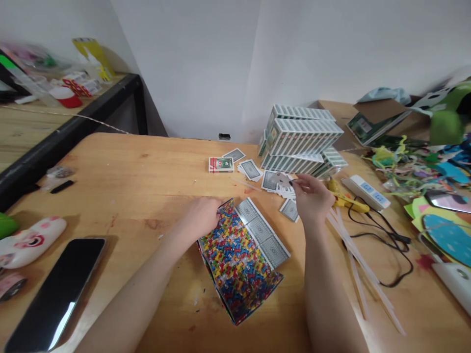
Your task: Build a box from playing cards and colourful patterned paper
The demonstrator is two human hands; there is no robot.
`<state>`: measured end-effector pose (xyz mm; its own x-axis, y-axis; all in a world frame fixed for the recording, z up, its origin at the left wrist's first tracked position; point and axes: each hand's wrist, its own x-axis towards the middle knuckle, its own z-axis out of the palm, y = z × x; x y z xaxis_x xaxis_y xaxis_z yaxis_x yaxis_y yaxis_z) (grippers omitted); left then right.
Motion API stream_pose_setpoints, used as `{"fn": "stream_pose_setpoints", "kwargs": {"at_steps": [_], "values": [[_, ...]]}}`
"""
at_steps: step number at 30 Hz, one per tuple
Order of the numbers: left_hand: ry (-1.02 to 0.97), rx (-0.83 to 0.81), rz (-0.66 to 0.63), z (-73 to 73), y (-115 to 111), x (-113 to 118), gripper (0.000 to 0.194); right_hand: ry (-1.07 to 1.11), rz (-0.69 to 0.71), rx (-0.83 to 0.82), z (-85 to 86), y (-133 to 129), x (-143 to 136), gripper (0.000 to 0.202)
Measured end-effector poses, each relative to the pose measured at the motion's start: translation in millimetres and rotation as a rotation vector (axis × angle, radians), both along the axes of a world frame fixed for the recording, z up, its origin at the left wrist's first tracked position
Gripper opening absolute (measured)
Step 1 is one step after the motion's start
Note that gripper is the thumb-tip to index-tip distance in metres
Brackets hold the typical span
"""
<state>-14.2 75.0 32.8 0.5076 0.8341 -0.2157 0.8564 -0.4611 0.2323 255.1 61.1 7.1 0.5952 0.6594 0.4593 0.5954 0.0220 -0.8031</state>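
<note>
A colourful patterned box-like piece lies at the middle front of the table, with a row of playing cards along its right edge. My left hand is closed on its upper left edge, the fingertips partly hidden. My right hand pinches a playing card, held over spread cards. Nearby are a small pile of cards, a single pile below my right hand, and a red and green card box.
Stacked card boxes stand at the back right. A yellow glue gun, glue sticks, a power strip and black cable lie right. A phone and a white decorated object lie left.
</note>
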Motion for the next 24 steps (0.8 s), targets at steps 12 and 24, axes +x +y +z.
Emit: {"fn": "stream_pose_setpoints", "kwargs": {"at_steps": [12,24], "values": [[0.020,-0.004,-0.020,1.9,0.7,-0.1,0.020,0.219,0.091,-0.208,-2.6,0.5,-7.4,0.017],[-0.137,-0.098,0.018,4.6,2.2,-4.1,0.023,0.248,0.226,-0.013,23.5,-5.9,-6.5,0.016]]}}
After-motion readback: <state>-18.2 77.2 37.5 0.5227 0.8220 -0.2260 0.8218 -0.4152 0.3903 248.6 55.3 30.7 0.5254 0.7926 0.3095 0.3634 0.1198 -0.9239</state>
